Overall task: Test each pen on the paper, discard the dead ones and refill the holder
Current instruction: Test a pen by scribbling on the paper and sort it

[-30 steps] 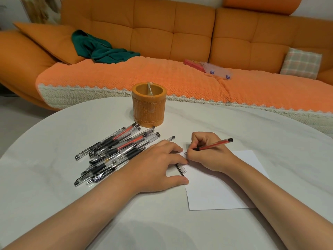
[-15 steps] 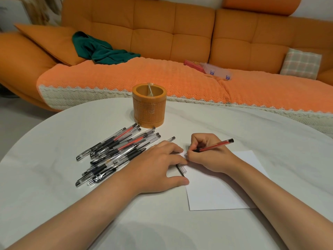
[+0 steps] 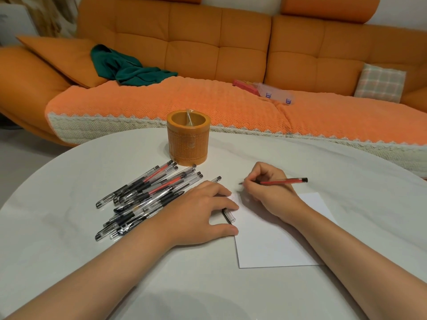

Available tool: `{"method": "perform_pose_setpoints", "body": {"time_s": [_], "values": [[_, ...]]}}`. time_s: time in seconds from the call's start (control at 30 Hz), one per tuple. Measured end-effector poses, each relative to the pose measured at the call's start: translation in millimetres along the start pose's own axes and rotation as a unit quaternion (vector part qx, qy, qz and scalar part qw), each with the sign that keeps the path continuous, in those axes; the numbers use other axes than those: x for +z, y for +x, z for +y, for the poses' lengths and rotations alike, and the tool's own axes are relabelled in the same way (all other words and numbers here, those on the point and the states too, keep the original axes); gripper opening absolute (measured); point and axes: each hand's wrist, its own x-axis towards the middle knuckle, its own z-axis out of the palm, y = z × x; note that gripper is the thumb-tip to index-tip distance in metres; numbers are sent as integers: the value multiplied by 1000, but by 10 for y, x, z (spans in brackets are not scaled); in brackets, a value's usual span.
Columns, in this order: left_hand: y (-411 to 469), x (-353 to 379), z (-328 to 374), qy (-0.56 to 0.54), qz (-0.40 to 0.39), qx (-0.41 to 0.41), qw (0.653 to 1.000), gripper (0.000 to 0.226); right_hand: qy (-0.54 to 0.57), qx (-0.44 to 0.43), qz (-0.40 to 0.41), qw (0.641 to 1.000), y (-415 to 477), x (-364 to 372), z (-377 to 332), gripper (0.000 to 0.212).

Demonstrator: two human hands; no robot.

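Left hand (image 3: pixel 200 212) lies flat, right hand (image 3: pixel 268 194) curls pinching.

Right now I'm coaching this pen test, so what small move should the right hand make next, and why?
Probably lower the tip of the red pen onto the paper and draw a short stroke. The right hand grips the pen with its tip seemingly lifted near the sheet's far left corner, where any mark is too faint to judge; the left hand lies flat there.
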Motion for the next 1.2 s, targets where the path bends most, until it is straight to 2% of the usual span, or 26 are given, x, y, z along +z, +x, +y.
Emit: {"method": "perform_pose_setpoints", "body": {"time_s": [0.07,0.13,0.23,0.37,0.47,0.6,0.67,0.73,0.8,0.9,0.97,1.2], "values": [[8,-39,1,-32,-14,-12,999,50,46,-15,39,998,-7,-8,7,19],[17,-95,1,-65,-27,-20,997,46,35,-32,52,998,-20,2,-15,17],[20,-195,4,-79,2,-20,997,34,28,-29,69,997,-32,-50,-122,24],[5,-246,28,-31,-9,-28,999,32,16,-47,-2,999,-115,-286,-236,33],[20,-191,26,-16,-26,-22,999,26,114,31,-54,992,-229,-423,-299,37],[62,-174,36,-11,15,-35,999,13,180,139,-69,971,-310,-472,-289,44],[67,-183,37,4,59,-55,997,13,123,125,-84,981,-318,-461,-256,35],[66,-199,35,-15,87,-91,992,13,-31,66,-93,993,-326,-451,-209,26],[73,-213,42,-38,95,-115,988,15,-181,18,-91,979,-322,-426,-204,33],[87,-236,70,-46,97,-130,986,18,-285,-12,-75,955,-312,-371,-245,22],[91,-237,81,-57,96,-133,985,18,-307,-17,-69,949,-314,-333,-283,16],[110,-230,161,-56,83,-131,986,13,-301,-36,-66,951,-331,-259,-316,15]]}}
